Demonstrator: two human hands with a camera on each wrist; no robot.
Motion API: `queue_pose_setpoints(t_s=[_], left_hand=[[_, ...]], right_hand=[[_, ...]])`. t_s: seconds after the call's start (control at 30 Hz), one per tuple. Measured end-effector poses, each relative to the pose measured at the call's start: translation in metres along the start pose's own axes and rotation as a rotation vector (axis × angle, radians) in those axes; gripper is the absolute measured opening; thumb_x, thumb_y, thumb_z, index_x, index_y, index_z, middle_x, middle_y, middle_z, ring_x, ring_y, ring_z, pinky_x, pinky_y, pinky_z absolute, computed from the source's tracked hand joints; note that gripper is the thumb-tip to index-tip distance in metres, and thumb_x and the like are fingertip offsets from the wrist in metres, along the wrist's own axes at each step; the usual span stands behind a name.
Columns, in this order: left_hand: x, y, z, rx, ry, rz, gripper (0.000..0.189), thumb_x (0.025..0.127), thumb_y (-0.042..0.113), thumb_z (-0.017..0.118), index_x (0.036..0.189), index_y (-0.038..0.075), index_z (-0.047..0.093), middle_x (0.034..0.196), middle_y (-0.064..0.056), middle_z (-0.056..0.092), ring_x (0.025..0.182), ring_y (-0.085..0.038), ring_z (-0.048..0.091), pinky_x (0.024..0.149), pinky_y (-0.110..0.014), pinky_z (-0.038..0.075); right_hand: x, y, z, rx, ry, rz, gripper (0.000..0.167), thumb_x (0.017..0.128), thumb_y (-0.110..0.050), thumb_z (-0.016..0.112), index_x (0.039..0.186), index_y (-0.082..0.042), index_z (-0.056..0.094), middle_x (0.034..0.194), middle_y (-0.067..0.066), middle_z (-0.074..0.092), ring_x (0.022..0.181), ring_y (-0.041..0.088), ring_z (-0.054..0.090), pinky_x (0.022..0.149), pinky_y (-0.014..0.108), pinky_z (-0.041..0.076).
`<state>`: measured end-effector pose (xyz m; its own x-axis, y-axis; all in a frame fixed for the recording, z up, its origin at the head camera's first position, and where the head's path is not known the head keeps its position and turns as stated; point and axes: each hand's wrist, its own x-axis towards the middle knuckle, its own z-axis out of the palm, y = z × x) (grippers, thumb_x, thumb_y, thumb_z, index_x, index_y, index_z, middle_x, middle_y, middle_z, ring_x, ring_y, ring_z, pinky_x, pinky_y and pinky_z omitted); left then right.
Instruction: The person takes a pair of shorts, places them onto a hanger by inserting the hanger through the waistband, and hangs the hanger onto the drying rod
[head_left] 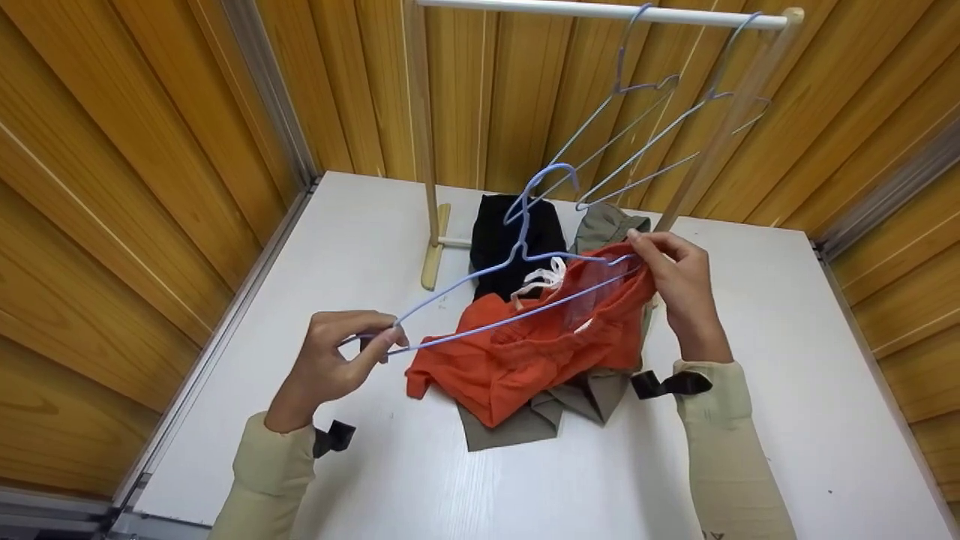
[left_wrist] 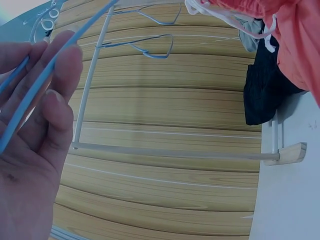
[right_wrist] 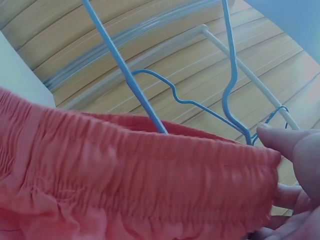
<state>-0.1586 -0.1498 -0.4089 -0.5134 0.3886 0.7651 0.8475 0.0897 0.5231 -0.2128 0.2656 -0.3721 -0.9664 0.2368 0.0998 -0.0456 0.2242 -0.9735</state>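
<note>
Wooden walls [head_left: 112, 187] flank the desk [head_left: 840, 435]; left grip [head_left: 337, 356] pinches the hanger [head_left: 523, 225], right grip [head_left: 679, 289] pinches the red waistband [right_wrist: 190, 170], best held wide around the hanger's end.

From far away, I think this is a small booth, maybe one in a lab. In the head view, I see wooden walls [head_left: 112, 187] at nine, twelve and three o'clock. Grey metal bars [head_left: 274, 90] sit where the walls meet, at ten and three o'clock. A plain white table [head_left: 825, 375] fills the middle, with a clothes rack [head_left: 525, 7] standing at one o'clock.
</note>
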Motion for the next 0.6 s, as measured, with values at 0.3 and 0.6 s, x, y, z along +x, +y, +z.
queue_pose_setpoints(t_s=[0.3,0.6], left_hand=[[0.0,-0.002,0.005,0.007,-0.003,-0.001,0.027,0.075,-0.019,0.065,0.094,0.0,0.07,0.073,-0.011,0.069,0.053,-0.008,0.055,0.054,-0.014,0.049],[0.001,-0.005,0.01,0.012,-0.003,-0.001,0.026,0.076,-0.018,0.065,0.094,0.0,0.07,0.073,-0.011,0.069,0.053,-0.009,0.056,0.054,-0.014,0.049]], right_hand=[[-0.009,-0.006,-0.004,-0.018,-0.21,-0.078,0.031,0.101,-0.016,0.046,0.12,0.003,0.061,0.103,-0.003,0.066,0.092,0.011,0.062,0.079,0.018,0.053],[-0.016,-0.01,-0.004,-0.267,-0.327,-0.18,0.033,0.095,-0.005,0.056,0.129,-0.005,0.058,0.118,0.013,0.061,0.101,0.013,0.058,0.082,0.013,0.05]])
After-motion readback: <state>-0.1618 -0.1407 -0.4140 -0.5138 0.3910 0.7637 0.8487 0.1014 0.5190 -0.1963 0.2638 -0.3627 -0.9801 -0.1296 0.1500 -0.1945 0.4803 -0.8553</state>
